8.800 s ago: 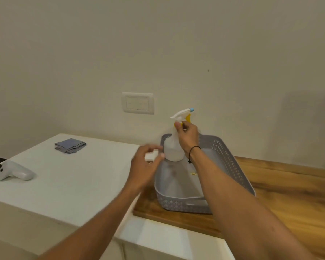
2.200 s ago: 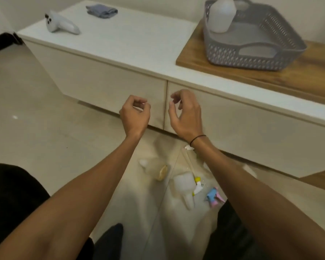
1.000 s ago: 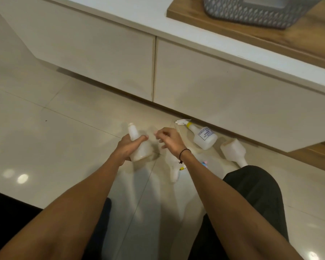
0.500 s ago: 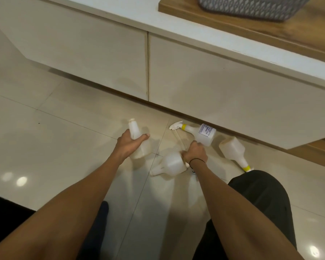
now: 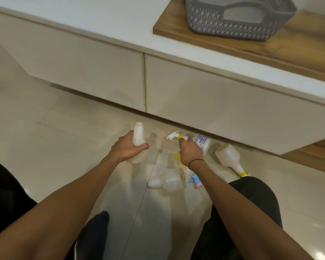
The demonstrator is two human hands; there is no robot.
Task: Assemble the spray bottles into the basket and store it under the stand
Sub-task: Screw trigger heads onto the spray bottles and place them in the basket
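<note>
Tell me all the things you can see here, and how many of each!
Capless bottle: 1, white, upright on the floor, held by the left hand.
Labelled spray bottle: 1, white with yellow collar, lying by the cabinet.
Other bottles on the floor: 2, white, lying down, one right, one nearer the person.
Small spray part: 1, blue and pink, on the floor.
Basket: 1, grey, on the wooden board.
Wooden board: 1, brown, on the cabinet top.
Cabinet: 1, cream.
Left hand: grips the capless bottle.
Right hand: grips something yellow; blurred.

The one camera sits on the person's head, looking steeply down at the shiny pale tiled floor (image 5: pixel 45 156). The long white cabinet (image 5: pixel 214 102) fills twelve o'clock, probably close.
</note>
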